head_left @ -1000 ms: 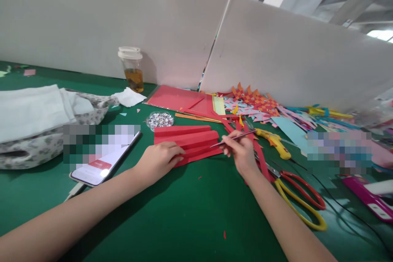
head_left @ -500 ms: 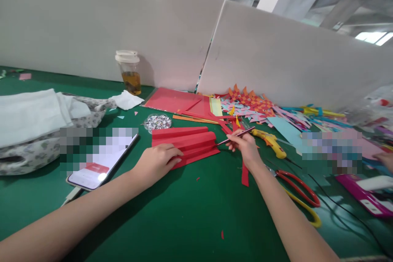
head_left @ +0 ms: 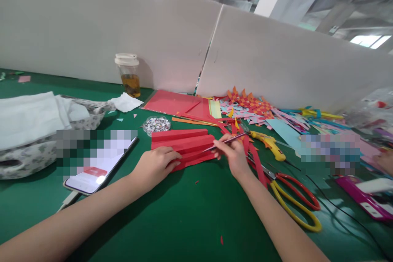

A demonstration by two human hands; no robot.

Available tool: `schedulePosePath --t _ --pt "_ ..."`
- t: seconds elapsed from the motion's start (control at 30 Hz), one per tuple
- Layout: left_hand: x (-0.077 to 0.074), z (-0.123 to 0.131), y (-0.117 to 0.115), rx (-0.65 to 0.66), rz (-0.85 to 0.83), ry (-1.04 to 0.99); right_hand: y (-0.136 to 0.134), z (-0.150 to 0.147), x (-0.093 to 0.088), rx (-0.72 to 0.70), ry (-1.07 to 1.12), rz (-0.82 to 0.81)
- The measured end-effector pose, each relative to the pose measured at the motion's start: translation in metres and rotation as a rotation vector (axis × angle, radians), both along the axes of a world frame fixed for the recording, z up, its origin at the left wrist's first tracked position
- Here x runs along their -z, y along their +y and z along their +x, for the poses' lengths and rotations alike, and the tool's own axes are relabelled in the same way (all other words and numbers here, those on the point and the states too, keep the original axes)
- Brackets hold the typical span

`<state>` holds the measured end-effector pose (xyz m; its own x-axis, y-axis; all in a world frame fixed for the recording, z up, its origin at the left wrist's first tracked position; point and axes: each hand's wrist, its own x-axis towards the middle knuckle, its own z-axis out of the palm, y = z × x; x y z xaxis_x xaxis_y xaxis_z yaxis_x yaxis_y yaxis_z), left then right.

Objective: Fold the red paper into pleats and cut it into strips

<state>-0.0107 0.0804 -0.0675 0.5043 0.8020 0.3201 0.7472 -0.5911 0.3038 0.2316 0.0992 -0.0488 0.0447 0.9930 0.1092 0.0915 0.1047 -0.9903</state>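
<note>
A red sheet of paper (head_left: 184, 141) with several crosswise folds lies on the green table. My left hand (head_left: 158, 166) rests palm down on its near left part, fingers laid over the paper and thumb by the near edge. In my right hand (head_left: 231, 153) is a slim dark pencil or pen (head_left: 225, 142), pinched between the fingers. Its tip reaches over the right half of the red paper; whether it touches cannot be made out. Red paper strips (head_left: 259, 166) lie beside and behind my right hand. Scissors (head_left: 294, 196) with red and yellow handles lie right of my right forearm.
A phone (head_left: 101, 163) on a cable lies at left, near a patterned cloth bag (head_left: 27, 159). A lidded cup (head_left: 129, 75) stands by the partition. Behind the paper is a dish of googly eyes (head_left: 156, 125). A yellow glue gun (head_left: 268, 145) and a magenta power strip (head_left: 364, 196) lie at right.
My right hand has moved left and slightly nearer, bringing the pencil or pen further over the red paper. A red strip beside it now lies further right, across the scissors' blades. My left hand stays.
</note>
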Motion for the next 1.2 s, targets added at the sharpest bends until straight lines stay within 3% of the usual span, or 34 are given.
schedulePosePath --t 0.1,0.2,0.47,0.63,0.73,0.87,0.93,1.03,1.2 --pt "0.000 0.000 0.000 0.009 -0.006 -0.006 -0.008 -0.025 0.002 -0.121 -0.007 -0.026" --pt "0.000 0.001 0.000 0.008 -0.021 0.004 -0.007 -0.028 0.004 -0.137 -0.033 -0.018" --pt "0.000 0.001 -0.001 0.005 -0.012 -0.001 0.018 0.038 0.001 0.149 -0.067 0.046" --pt "0.000 0.001 -0.001 -0.003 0.007 0.008 0.007 0.027 -0.007 0.338 -0.064 0.371" --pt "0.002 0.001 -0.001 0.007 0.037 0.015 -0.008 0.000 -0.007 0.121 -0.328 0.394" --pt "0.003 0.002 -0.002 0.025 0.085 0.012 -0.018 -0.025 0.002 -0.295 -0.712 0.464" --pt "0.002 0.002 -0.002 0.039 0.105 -0.004 -0.016 -0.025 0.007 -0.376 -0.800 0.517" --pt "0.000 0.003 -0.002 0.036 0.106 -0.007 -0.008 -0.012 0.011 -0.314 -0.831 0.537" --pt "0.000 0.001 0.000 0.008 0.084 -0.008 -0.003 0.001 0.004 0.009 -0.652 0.441"
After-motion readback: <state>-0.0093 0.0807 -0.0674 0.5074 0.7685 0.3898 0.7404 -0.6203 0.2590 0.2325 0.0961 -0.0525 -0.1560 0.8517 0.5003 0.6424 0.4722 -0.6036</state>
